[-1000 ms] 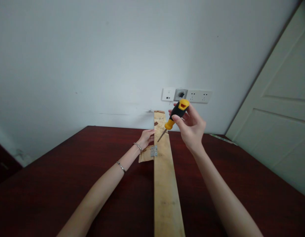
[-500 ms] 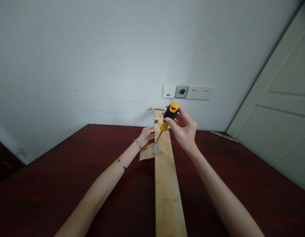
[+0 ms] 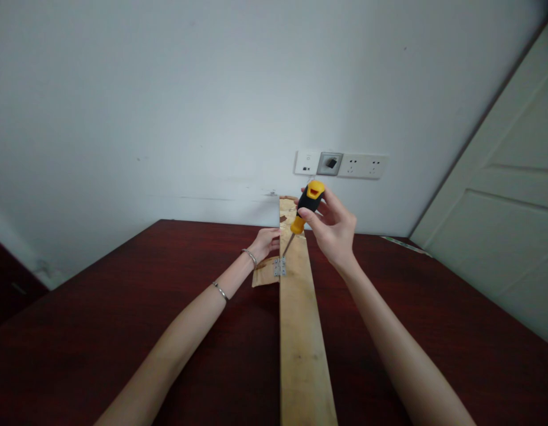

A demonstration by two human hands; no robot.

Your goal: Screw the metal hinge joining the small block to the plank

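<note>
Screwdriver (image 3: 297, 223) sits nearer hinge (image 3: 279, 267) than a second ago, above plank (image 3: 302, 319) | our right hand (image 3: 336, 228) pinches its handle (image 3: 310, 200) | our left hand (image 3: 265, 241) at plank's left edge, grip hidden from us | screwdriver likely light, rigid; best held by handle

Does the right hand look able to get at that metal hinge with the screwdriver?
Probably yes: the right hand holds the screwdriver with its tip close to the hinge, and the left hand, by the board, leaves it uncovered.
</note>
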